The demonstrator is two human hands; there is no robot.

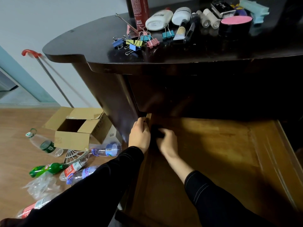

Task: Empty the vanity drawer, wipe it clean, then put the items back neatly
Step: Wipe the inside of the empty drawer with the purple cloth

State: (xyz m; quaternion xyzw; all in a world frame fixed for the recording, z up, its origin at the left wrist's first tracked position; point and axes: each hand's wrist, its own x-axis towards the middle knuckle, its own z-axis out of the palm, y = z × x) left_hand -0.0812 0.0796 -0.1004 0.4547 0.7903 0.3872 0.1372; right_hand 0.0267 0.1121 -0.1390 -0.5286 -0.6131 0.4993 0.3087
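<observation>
Gripping the thin top edge of the drawer's left wall, the left hand (139, 136) curls its fingers over the wood. The right hand (167, 142) clutches a dark, blurred wad of cloth (157, 132) in the back left corner of the pulled-out drawer (213, 153), against its smooth amber wooden floor. Colourful metal binder clips (136, 41), a white oval bottle (159, 20) and a round black jar (235, 27) sit on the glossy dark vanity top (82, 41)

A room in a home: a dark wooden vanity (82, 41) holds cosmetic bottles (159, 20), a jar (236, 24) with a pink puff, and binder clips (136, 42) on its top. Left of the vanity, an open cardboard box (73, 136) and empty plastic bottles (106, 149) lie on the wood floor (14, 136).
</observation>
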